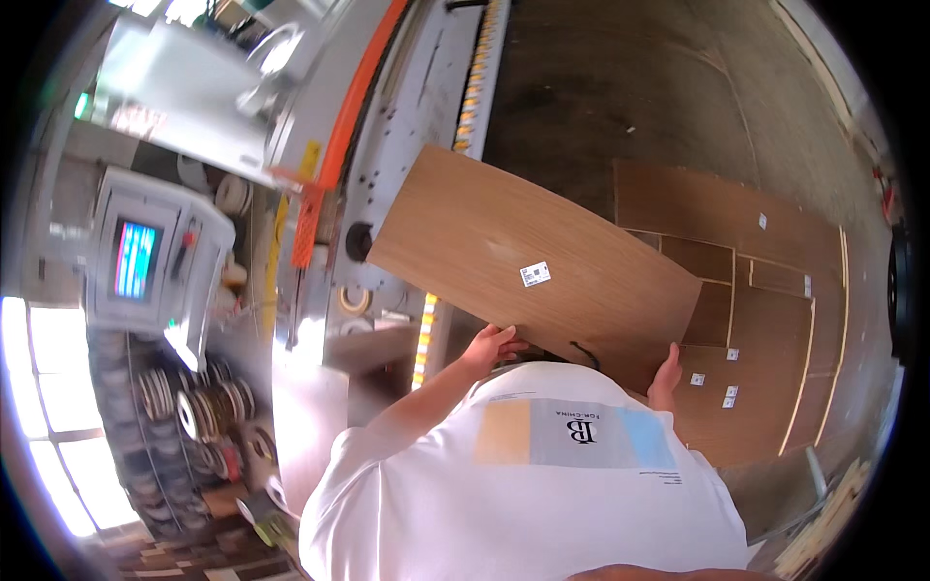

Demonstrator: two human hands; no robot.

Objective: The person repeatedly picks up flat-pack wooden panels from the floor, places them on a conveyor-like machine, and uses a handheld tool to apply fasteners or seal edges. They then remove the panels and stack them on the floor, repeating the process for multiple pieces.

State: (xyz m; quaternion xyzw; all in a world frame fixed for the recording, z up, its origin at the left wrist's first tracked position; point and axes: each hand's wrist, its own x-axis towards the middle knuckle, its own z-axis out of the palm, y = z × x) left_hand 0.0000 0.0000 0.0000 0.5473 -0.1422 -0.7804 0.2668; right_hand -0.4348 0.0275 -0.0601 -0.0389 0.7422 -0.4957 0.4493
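Note:
A long brown wood-grain panel (581,276) is in front of me, held at a slant, its far left end over the machine's edge. A white printed label (535,274) is stuck near its middle. My left hand (492,349) grips the panel's near long edge, its fingers partly under the board. At the near right corner my right hand (665,374) is closed on the panel's end, thumb up along the edge; its other fingers are mostly hidden. A short dark cord-like thing (585,354) shows by the near edge, between the hands.
A long machine (402,126) with an orange guard strip (363,87) and a row of yellow rollers (473,92) runs along the left. Its control screen (138,259) is lit. Edging reels (208,412) are racked at lower left. Several brown boards (756,358) lie stacked to my right.

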